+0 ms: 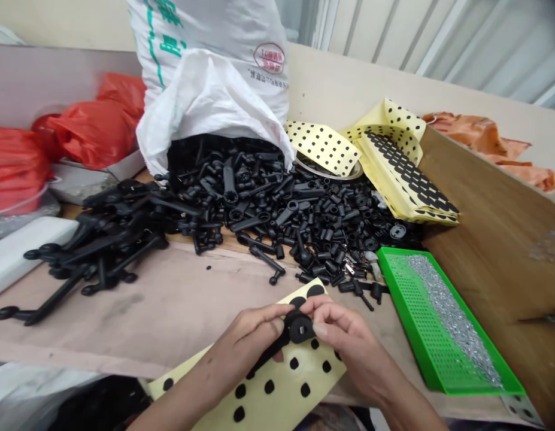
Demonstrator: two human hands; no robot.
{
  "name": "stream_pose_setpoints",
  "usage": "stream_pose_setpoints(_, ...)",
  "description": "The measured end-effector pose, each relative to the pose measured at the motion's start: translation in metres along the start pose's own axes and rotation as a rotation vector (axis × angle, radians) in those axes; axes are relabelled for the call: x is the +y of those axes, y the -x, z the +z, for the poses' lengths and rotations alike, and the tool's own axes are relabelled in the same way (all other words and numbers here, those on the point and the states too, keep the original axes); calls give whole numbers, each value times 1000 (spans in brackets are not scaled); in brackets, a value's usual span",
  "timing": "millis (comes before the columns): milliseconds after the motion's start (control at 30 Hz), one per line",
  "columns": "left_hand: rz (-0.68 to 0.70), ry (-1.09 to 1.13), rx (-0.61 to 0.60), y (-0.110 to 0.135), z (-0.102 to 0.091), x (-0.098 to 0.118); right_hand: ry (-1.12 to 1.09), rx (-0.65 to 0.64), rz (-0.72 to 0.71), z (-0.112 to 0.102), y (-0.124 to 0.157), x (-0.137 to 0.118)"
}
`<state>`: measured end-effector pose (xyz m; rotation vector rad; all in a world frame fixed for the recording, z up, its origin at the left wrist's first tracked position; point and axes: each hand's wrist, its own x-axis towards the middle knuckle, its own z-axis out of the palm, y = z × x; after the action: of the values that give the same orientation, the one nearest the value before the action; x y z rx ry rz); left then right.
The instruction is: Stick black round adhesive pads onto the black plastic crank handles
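Observation:
Between both hands is a black plastic arm with a round end (299, 328); a small bright metal bit shows in its centre. My left hand (248, 338) is closed around the arm, its thumb beside the round end. The fingers of my right hand (344, 326) pinch the rim of the round end from the right. Beneath the hands lies a yellow backing sheet (290, 383) with round black adhesive pads on it. Part of the arm is hidden by my left fingers.
Black plastic parts (277, 209) spill from a white woven sack (214, 78). Longer black arms (111, 239) are piled left. A green tray (421, 335) of small metal pieces stands right, near a wooden board (497, 251). Yellow pad sheets (403, 173) lie behind; red bags (97, 126) sit left.

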<state>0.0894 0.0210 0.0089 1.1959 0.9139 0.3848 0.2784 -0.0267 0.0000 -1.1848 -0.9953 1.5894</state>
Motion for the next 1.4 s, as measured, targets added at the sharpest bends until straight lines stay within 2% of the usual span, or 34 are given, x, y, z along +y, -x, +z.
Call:
stream_pose_setpoints(233, -10, -43, 10, 6, 4, 14, 57, 8, -7, 3, 0, 0)
stream_pose_setpoints(433, 24, -23, 19, 5, 2, 2, 86, 14, -22, 4, -1, 1)
stream_pose_setpoints(733, -3, -83, 37, 3, 2, -5, 160, 1, -65, 5, -2, -1)
stream_pose_setpoints(900, 75, -47, 51, -3, 6, -15, 231, -1, -95, 5, -3, -3)
stream_pose_setpoints(1000, 109, -103, 112, -2, 9, -16, 251, 41, -98, 6, -4, -3)
stream_pose_setpoints(1133, 99, -125, 158, 2, 11, -13, 121, 110, 13, 6, -3, 2)
stream_pose_setpoints(1267, 81, -75, 169, 2, 9, -12, -166, 59, 108, 7, -4, 7)
stream_pose_setpoints(1400, 69, -51, 197, 2, 6, -16, -293, 54, 119, 9, -6, 11)
